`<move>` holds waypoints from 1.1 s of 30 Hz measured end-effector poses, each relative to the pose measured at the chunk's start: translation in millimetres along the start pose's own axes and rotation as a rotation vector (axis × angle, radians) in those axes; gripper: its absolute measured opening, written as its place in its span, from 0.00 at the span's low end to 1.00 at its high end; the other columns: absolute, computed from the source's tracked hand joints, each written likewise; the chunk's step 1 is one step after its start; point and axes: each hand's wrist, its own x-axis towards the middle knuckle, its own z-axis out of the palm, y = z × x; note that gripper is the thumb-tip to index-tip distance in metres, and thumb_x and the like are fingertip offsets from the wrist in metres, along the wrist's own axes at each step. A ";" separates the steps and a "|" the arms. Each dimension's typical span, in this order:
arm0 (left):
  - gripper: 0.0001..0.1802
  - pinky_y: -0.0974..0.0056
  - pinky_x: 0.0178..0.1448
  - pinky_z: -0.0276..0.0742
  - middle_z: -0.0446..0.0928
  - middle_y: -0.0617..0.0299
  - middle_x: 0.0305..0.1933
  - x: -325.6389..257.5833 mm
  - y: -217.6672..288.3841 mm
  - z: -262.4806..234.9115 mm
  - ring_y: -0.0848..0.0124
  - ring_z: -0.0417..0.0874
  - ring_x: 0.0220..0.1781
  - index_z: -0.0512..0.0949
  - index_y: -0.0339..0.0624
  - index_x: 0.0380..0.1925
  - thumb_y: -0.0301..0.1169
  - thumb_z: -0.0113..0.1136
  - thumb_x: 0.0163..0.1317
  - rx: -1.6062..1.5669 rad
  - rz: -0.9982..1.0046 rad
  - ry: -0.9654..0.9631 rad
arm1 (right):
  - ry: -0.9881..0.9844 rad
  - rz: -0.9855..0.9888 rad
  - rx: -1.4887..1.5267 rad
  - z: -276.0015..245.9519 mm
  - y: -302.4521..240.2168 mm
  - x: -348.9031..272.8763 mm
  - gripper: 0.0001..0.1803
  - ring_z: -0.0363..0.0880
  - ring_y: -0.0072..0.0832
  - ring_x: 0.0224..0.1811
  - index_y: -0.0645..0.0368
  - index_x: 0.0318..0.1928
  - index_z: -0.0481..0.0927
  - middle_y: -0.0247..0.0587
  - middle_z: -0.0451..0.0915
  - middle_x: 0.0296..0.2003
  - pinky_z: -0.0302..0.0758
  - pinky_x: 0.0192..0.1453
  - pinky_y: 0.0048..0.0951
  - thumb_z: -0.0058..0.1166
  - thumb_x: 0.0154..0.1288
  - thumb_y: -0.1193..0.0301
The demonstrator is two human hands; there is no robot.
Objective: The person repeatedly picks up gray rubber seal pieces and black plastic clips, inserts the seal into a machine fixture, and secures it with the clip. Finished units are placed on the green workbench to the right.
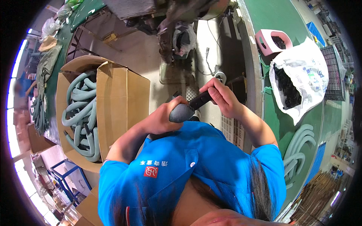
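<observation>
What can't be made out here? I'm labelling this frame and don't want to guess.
- Grey hose end, head view: the left hand wraps it, so its lower length is hidden.
- Black fitting: the right hand covers its far end.
- Hoses in the cardboard box: a flap hides some.
- Black parts in the white bag: too small to identify.
- Hoses on the green table: partly behind the shoulder.

Both forearms rise from the lower edge and converge in front of the chest, elbows bent. The left hand [164, 119] is curled closed, knuckles outward, fingers wrapped in a full grip. The right hand [222, 97] sits just beside and slightly above it, fingers flexed, thumb pressed along the top.
</observation>
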 end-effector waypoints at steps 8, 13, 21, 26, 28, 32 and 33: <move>0.29 0.67 0.31 0.73 0.73 0.60 0.32 19.1 -61.4 -61.5 0.73 0.76 0.28 0.65 0.43 0.51 0.23 0.61 0.46 -0.204 -0.135 0.045 | 0.178 0.131 -0.122 30.9 84.1 88.6 0.14 0.63 0.16 0.23 0.58 0.37 0.69 0.30 0.66 0.23 0.63 0.27 0.22 0.38 0.75 0.61; 0.28 0.69 0.29 0.72 0.71 0.63 0.30 43.6 -68.1 -121.8 0.75 0.75 0.28 0.65 0.43 0.49 0.21 0.62 0.46 -0.262 -0.065 0.062 | 0.256 0.103 -0.073 18.4 59.9 167.9 0.20 0.63 0.22 0.25 0.61 0.32 0.65 0.34 0.64 0.22 0.65 0.31 0.29 0.38 0.74 0.57; 0.31 0.68 0.31 0.74 0.71 0.62 0.34 55.4 -70.0 -166.7 0.75 0.74 0.29 0.64 0.46 0.53 0.23 0.61 0.46 0.016 0.023 -0.006 | 0.146 0.306 0.211 -60.5 138.2 205.9 0.07 0.72 0.20 0.28 0.56 0.37 0.76 0.35 0.75 0.28 0.70 0.28 0.22 0.45 0.68 0.69; 0.34 0.66 0.34 0.74 0.71 0.59 0.35 50.9 -93.0 -163.9 0.74 0.74 0.31 0.64 0.46 0.55 0.23 0.61 0.44 0.152 0.156 0.032 | 0.527 -0.149 -1.227 -32.4 197.3 258.4 0.03 0.80 0.31 0.35 0.61 0.34 0.77 0.43 0.81 0.33 0.75 0.35 0.30 0.54 0.59 0.76; 0.33 0.62 0.44 0.73 0.74 0.52 0.38 45.0 -86.7 -166.1 0.64 0.77 0.39 0.65 0.46 0.53 0.25 0.63 0.42 0.101 0.068 0.005 | 0.532 0.022 -1.167 -20.8 208.2 270.9 0.03 0.80 0.31 0.35 0.61 0.34 0.77 0.43 0.81 0.33 0.75 0.35 0.29 0.54 0.59 0.76; 0.33 0.59 0.47 0.73 0.76 0.49 0.38 33.7 -96.5 -166.5 0.59 0.79 0.41 0.65 0.44 0.52 0.25 0.63 0.42 -0.024 -0.069 -0.012 | 0.569 0.174 -1.085 -13.5 219.0 276.4 0.03 0.80 0.30 0.35 0.62 0.34 0.78 0.43 0.81 0.33 0.75 0.36 0.29 0.54 0.60 0.76; 0.33 0.59 0.47 0.73 0.75 0.49 0.38 32.4 -101.0 -166.0 0.59 0.79 0.41 0.65 0.44 0.52 0.25 0.63 0.42 -0.052 -0.075 -0.013 | 0.570 0.189 -1.060 -14.2 219.9 275.7 0.03 0.80 0.30 0.35 0.62 0.34 0.78 0.43 0.81 0.33 0.75 0.36 0.29 0.54 0.60 0.76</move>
